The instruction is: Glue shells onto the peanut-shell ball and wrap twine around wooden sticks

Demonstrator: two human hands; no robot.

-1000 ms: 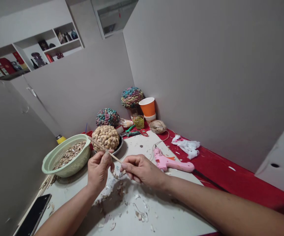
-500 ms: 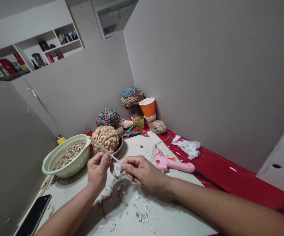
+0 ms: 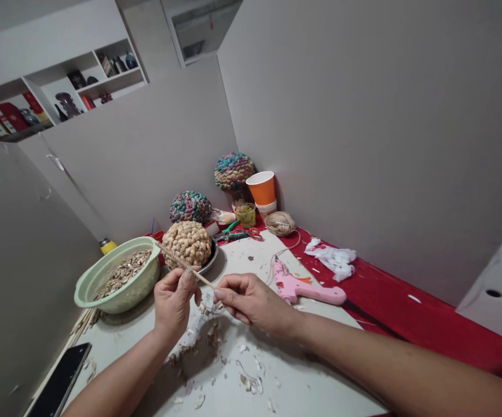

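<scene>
Between my two hands runs a thin wooden stick (image 3: 205, 281), slanting up to the left, its far part wrapped in something like twine. My left hand (image 3: 176, 295) pinches it near the wrapped part. The bare lower end is pinched in my right hand (image 3: 246, 298). Just behind the stick, a ball covered in peanut shells (image 3: 187, 243) rests in a dark dish. Left of it stands a pale green colander (image 3: 131, 298) holding many shell pieces (image 3: 129, 271). A pink glue gun (image 3: 305, 288) lies right of my right hand.
Shell scraps (image 3: 251, 382) litter the white board (image 3: 320, 370). Behind are two coloured balls, scissors (image 3: 255, 234), orange paper cups (image 3: 262, 188) and a twine ball (image 3: 279, 223). A crumpled white plastic bag (image 3: 331, 258) lies on red cloth; a phone (image 3: 59, 379) sits at lower left.
My right hand has shifted very slightly to the right along the stick. My left hand keeps its place, and the other things stay where they were.
</scene>
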